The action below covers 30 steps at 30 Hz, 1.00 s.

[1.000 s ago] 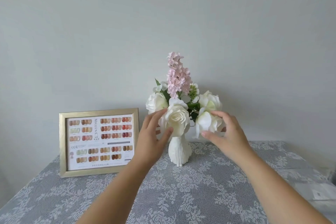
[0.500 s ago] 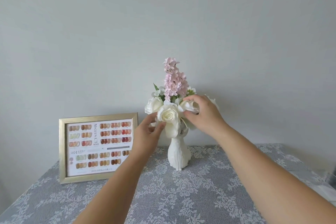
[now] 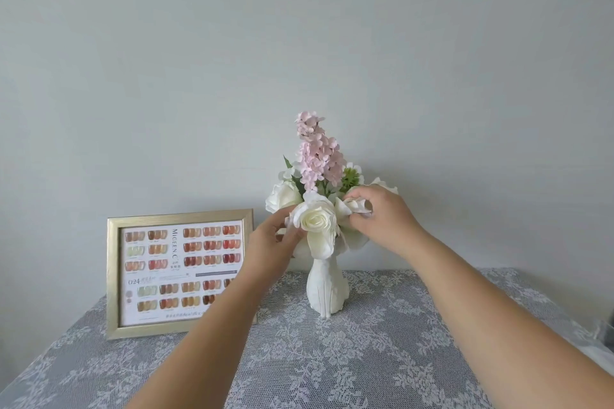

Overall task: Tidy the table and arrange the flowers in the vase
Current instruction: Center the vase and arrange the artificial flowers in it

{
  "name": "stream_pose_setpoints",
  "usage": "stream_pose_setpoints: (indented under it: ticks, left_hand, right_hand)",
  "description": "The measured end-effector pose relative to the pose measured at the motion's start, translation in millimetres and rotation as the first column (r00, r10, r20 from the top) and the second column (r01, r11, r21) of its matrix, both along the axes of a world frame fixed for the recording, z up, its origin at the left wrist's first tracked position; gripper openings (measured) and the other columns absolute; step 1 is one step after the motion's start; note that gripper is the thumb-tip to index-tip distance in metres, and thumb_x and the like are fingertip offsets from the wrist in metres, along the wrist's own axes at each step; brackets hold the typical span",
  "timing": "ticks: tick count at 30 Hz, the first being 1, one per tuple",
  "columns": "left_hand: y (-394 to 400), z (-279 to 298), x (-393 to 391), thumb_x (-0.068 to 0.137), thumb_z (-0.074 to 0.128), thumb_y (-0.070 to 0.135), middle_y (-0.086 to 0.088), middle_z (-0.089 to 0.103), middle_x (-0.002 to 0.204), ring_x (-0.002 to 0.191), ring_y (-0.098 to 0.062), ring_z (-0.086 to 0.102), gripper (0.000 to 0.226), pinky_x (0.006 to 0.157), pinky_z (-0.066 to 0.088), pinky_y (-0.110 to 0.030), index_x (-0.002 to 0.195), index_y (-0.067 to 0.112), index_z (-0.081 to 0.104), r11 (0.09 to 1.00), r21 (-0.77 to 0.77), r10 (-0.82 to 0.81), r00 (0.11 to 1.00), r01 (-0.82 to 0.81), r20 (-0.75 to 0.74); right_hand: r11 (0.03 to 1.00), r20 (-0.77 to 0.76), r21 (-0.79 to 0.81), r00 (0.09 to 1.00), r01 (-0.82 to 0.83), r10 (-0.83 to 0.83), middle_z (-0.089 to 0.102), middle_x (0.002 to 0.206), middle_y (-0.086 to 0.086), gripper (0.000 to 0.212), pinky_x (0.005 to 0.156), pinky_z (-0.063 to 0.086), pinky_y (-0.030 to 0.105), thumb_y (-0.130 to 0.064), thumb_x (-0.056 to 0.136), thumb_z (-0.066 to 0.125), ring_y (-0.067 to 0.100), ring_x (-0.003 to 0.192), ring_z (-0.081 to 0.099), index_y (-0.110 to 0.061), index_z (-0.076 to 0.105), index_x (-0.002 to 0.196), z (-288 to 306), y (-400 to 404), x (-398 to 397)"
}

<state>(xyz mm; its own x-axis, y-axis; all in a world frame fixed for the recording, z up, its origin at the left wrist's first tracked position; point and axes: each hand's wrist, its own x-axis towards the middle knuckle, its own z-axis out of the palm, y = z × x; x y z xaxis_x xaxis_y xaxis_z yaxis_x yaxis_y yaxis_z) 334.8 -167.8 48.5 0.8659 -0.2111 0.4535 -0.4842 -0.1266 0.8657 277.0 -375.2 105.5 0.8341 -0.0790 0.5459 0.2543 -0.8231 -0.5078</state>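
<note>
Partly hidden vase (image 3: 327, 289) neck, right hand (image 3: 382, 219) pinching white rose (image 3: 354, 206), left hand (image 3: 272, 242) pinching petals

We see a white vase (image 3: 327, 289) with faint upright ribs, holding cream-white roses (image 3: 315, 220), a tall spike of pale pink blossom (image 3: 317, 156) and dark green leaves (image 3: 296, 181), with one yellow-green tuft (image 3: 349, 175) among them. Under it we find a grey cloth (image 3: 365, 359) patterned all over in white lace flowers, and behind it a plain pale grey wall (image 3: 299, 43). Our frame (image 3: 113, 276) is brushed gold round a white chart (image 3: 181, 271) with rows of swatches in brown, red, orange, pink and light green, and dark lettering
</note>
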Motion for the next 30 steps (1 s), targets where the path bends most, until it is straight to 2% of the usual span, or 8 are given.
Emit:
stream_pose_setpoints:
  ticks: [5,9,12,15,19,23,27,30]
  left_hand:
    - [2,0,3,0.093,0.068,0.029,0.008,0.074,0.103,0.091,-0.022,0.071,0.035,0.067,0.060,-0.033,0.126,0.042,0.064,0.999,-0.018,-0.050,0.998,0.049,-0.046]
    - [5,3,5,0.093,0.068,0.021,0.007,0.074,0.106,0.093,-0.020,0.073,0.039,0.073,0.063,-0.041,0.125,0.043,0.063,0.990,-0.064,-0.129,0.988,0.124,-0.080]
    - [9,9,5,0.090,0.072,0.020,0.013,0.072,0.106,0.091,-0.017,0.074,0.043,0.071,0.063,-0.038,0.114,0.055,0.064,0.981,-0.098,-0.174,0.984,0.169,-0.045]
    - [11,14,8,0.089,0.073,0.022,0.021,0.069,0.092,0.082,-0.013,0.074,0.040,0.067,0.061,-0.033,0.105,0.057,0.067,0.988,-0.081,-0.131,0.991,0.129,-0.017]
    - [16,14,15,0.086,0.074,0.026,0.009,0.070,0.087,0.073,-0.015,0.070,0.019,0.070,0.061,-0.044,0.092,0.043,0.074,0.991,-0.133,-0.011,0.999,0.006,-0.033]
    - [21,12,19,0.091,0.070,0.011,-0.011,0.074,0.095,0.085,-0.023,0.069,0.011,0.073,0.061,-0.038,0.095,0.019,0.073,0.951,-0.306,-0.107,0.977,0.047,-0.184]
    - [21,11,19,0.091,0.065,0.001,-0.007,0.077,0.090,0.080,-0.017,0.073,0.011,0.063,0.059,-0.026,0.098,0.008,0.068,0.906,-0.414,-0.205,0.945,0.085,-0.255]
    - [20,12,18,0.089,0.064,-0.005,-0.004,0.077,0.085,0.076,-0.015,0.073,0.015,0.061,0.059,-0.025,0.099,0.006,0.067,0.885,-0.459,-0.227,0.931,0.075,-0.286]
  right_hand:
    - [1.000,0.019,-0.005,1.000,0.006,-0.006,0.059,0.102,-0.004,0.028,0.067,0.035,0.022,-0.013,0.077,0.066,0.013,0.087,0.054,-0.025,0.069,0.103,14,0,2]
    - [0.998,-0.013,-0.057,1.000,-0.003,0.002,0.060,0.104,-0.001,0.029,0.069,0.036,0.024,-0.019,0.075,0.072,0.017,0.091,0.056,-0.027,0.068,0.102,39,5,4]
    - [0.994,-0.051,-0.102,0.998,-0.034,0.029,0.060,0.107,0.000,0.029,0.071,0.041,0.026,-0.021,0.073,0.072,0.018,0.090,0.058,-0.033,0.067,0.100,65,10,3]
    - [0.990,-0.024,-0.142,1.000,-0.015,0.012,0.060,0.100,-0.003,0.030,0.064,0.040,0.021,-0.023,0.073,0.073,0.014,0.083,0.058,-0.032,0.068,0.101,83,13,-2]
    - [0.985,0.053,-0.170,0.999,0.019,-0.010,0.050,0.081,-0.016,0.029,0.055,0.032,0.010,-0.024,0.073,0.073,0.003,0.071,0.050,-0.031,0.067,0.100,98,12,-12]
    - [0.990,0.091,-0.134,0.996,0.036,-0.024,0.054,0.086,-0.011,0.029,0.052,0.032,0.012,-0.025,0.073,0.073,0.001,0.067,0.049,-0.033,0.067,0.100,111,5,-21]
    - [0.992,0.117,-0.116,0.993,0.043,-0.029,0.052,0.083,-0.016,0.031,0.054,0.037,0.013,-0.024,0.073,0.073,0.003,0.068,0.050,-0.032,0.068,0.103,123,3,-29]
    - [0.995,0.145,-0.092,0.989,0.040,-0.026,0.050,0.080,-0.014,0.029,0.043,0.035,0.008,-0.024,0.074,0.072,0.004,0.064,0.048,-0.033,0.068,0.102,132,0,-34]
